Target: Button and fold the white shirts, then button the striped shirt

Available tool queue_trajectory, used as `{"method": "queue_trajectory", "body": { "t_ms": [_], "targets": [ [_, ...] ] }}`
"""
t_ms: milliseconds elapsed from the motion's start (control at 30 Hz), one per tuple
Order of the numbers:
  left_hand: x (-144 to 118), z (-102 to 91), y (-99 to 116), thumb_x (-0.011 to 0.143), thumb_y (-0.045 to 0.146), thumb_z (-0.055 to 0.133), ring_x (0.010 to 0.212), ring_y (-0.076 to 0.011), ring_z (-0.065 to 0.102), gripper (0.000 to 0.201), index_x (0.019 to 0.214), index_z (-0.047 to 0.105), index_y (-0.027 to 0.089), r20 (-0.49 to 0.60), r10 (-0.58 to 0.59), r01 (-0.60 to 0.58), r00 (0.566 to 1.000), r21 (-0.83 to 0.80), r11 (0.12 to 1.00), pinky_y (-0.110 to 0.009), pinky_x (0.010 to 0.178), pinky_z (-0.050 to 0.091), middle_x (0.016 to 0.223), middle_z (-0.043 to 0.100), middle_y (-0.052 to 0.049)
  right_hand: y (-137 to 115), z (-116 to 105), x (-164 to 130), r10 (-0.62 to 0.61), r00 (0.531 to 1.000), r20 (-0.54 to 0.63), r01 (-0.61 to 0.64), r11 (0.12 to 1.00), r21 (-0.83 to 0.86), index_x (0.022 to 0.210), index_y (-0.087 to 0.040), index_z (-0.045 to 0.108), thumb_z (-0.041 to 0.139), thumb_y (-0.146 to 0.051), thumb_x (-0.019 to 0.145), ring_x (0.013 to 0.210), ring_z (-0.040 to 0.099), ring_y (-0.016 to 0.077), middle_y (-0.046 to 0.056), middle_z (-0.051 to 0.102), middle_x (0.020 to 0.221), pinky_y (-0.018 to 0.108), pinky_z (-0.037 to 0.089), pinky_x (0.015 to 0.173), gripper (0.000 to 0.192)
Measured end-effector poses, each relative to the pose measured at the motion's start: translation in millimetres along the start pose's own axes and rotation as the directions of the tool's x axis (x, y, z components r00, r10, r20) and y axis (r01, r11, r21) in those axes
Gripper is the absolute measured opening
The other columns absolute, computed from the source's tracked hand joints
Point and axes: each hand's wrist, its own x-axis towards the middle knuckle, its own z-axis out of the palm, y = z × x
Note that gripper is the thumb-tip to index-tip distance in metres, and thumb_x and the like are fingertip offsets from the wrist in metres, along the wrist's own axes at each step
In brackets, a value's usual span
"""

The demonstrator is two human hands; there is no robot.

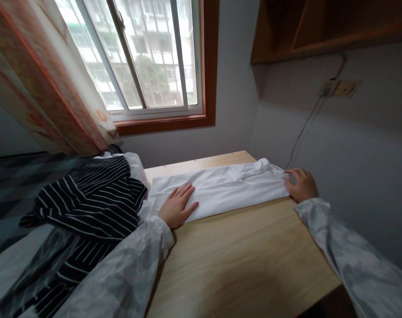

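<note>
A white garment [220,187], folded into a long strip, lies across the wooden table [247,251]. My left hand [178,206] rests flat on its left part, fingers spread and thumb out to the side. At the garment's right end, my right hand [302,184] has its thumb and fingertips pinched on the edge of the cloth. Some creases and a raised fold show near that right end. What kind of garment it is, I cannot tell.
Left of the table, a black-and-white striped garment [98,198] lies heaped over other clothes. Behind are a window [154,57] and a patterned curtain [55,75]. A wooden shelf [306,48] hangs at the upper right, above a wall socket [344,88] with a cord [303,128] running down.
</note>
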Motion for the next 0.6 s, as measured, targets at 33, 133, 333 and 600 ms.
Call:
{"method": "queue_trajectory", "body": {
  "t_ms": [33,133,333,600],
  "targets": [
    [0,0.1,0,0.111,0.064,0.04,0.167,-0.0286,0.035,0.072,0.17,0.045,0.022,0.005,-0.003,0.003,1.0,0.002,1.0,-0.055,0.139,0.021,0.179,0.039,-0.01,-10,0,0,-0.085,0.996,0.015,0.085,0.996,0.01,0.129,-0.018,0.076,0.058,-0.039,0.098,0.129,0.066,0.0388,0.019,0.073,0.135,0.058,0.05,0.116,0.042],
    [0,0.3,0,0.111,0.064,0.04,0.167,-0.0285,0.034,0.072,0.17,0.045,0.023,0.007,-0.006,0.006,1.0,0.003,1.0,-0.055,0.139,0.021,0.179,0.039,-0.009,-38,6,-5,-0.29,0.931,0.223,0.258,0.953,0.159,0.154,-0.024,0.064,0.051,-0.047,0.106,0.152,0.052,0.035,0.013,0.057,0.165,0.056,0.041,0.13,0.055],
    [-2,-1.3,-1,0.111,0.064,0.041,0.168,-0.0289,0.033,0.072,0.17,0.044,0.023,0.01,0.002,-0.002,1.0,0.001,1.0,-0.056,0.139,0.022,0.179,0.038,-0.01,-41,29,-15,-0.184,0.833,0.522,0.112,0.98,0.167,0.168,-0.027,0.049,0.04,-0.064,0.108,0.165,0.038,0.0337,0.009,0.045,0.176,0.058,0.03,0.136,0.071],
    [-2,-2.0,0,0.111,0.062,0.043,0.167,-0.0292,0.035,0.07,0.17,0.045,0.024,0.001,0.0,0.0,1.0,0.004,1.0,-0.056,0.139,0.023,0.179,0.039,-0.01,21,29,6,0.43,0.894,0.122,-0.447,0.85,0.28,0.139,-0.02,0.07,0.058,-0.059,0.096,0.137,0.064,0.0346,0.017,0.072,0.145,0.05,0.048,0.121,0.059]
  ]
}}
